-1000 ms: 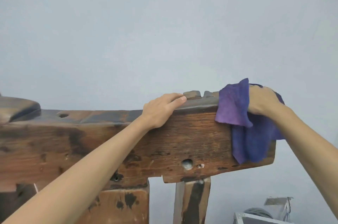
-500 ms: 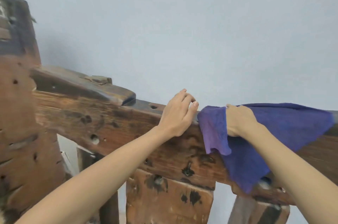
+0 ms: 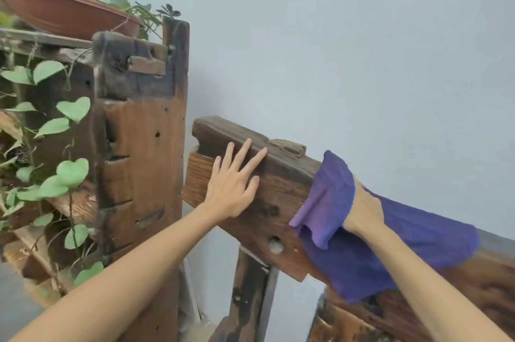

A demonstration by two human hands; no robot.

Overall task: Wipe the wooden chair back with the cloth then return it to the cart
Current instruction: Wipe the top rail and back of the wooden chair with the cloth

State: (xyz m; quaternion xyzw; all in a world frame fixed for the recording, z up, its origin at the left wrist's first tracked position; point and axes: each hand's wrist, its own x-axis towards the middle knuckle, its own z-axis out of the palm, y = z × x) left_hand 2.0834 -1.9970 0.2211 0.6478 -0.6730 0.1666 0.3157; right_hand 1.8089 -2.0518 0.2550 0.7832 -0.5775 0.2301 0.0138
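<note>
Single head-worn view, tilted, facing the wall [image 3: 362,48], close above the chair back [image 3: 281,191]

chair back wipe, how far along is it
Done: nothing shows which stretches are already clean. In hand: the right hand presses the purple cloth over the top rail of the chair back, while the left hand lies flat on the rail's left end. Left: finishing the wipe, then returning the cloth to the cart, which isn't in view.

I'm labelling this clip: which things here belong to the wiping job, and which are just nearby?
Part of the job:
purple cloth
wooden chair back
right hand
left hand

Just nearby:
plant pot
leafy vine
wooden stand
wall
</note>
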